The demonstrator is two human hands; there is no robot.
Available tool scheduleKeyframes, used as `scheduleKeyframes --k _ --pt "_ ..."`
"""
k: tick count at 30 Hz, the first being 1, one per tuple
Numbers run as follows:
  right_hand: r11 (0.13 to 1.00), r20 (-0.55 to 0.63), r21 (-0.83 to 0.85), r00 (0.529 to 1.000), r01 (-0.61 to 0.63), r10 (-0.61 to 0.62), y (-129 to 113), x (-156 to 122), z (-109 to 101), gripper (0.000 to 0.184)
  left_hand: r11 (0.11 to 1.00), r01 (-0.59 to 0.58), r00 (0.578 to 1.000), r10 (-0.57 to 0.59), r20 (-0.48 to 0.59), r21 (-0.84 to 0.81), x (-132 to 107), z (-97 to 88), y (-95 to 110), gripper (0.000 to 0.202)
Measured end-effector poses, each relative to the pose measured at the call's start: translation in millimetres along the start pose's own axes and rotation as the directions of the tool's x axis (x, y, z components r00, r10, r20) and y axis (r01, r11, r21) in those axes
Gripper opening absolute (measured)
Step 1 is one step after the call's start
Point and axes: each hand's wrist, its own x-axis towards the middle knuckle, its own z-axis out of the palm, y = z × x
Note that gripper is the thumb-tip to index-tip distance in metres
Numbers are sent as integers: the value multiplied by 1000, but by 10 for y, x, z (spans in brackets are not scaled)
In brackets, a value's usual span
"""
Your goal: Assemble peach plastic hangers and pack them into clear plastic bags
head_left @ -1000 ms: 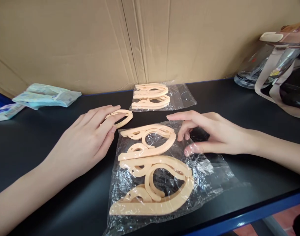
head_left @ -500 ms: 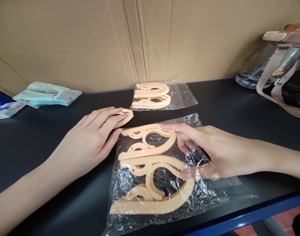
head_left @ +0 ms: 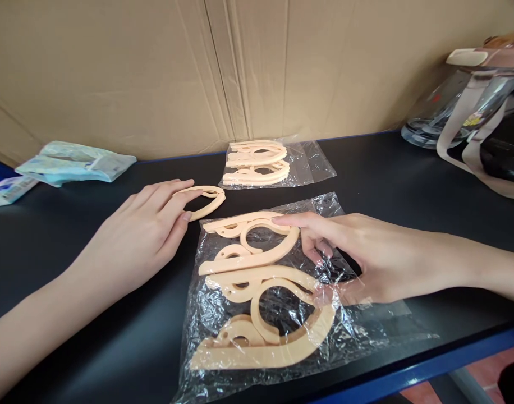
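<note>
My left hand lies flat on the black table, fingers stretched, its fingertips resting on a loose peach plastic hanger piece. My right hand reaches into the mouth of a clear plastic bag. Its index finger lies along the top peach hanger inside the bag, and its thumb presses the plastic film. Several more peach hangers lie in the bag nearer the table's front edge.
A second clear bag of peach hangers lies at the back by the cardboard wall. Light blue packets sit at the far left. A clear jug with a pink strap stands at the right. The blue table edge runs along the front.
My right hand slid from the bag's top edge further into its opening and onto the top hanger. My left hand drew back slightly, fingertips staying on the loose piece.
</note>
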Motion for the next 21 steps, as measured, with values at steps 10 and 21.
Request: scheduleKeyframes --k 10,21 --pt "1000 24 26 1000 10 -11 -1 3 -54 87 995 94 987 -91 134 -16 4 49 -79 57" --pt "949 -292 -316 953 -21 -76 121 5 -109 54 974 199 950 -165 263 -107 12 5 -253 80"
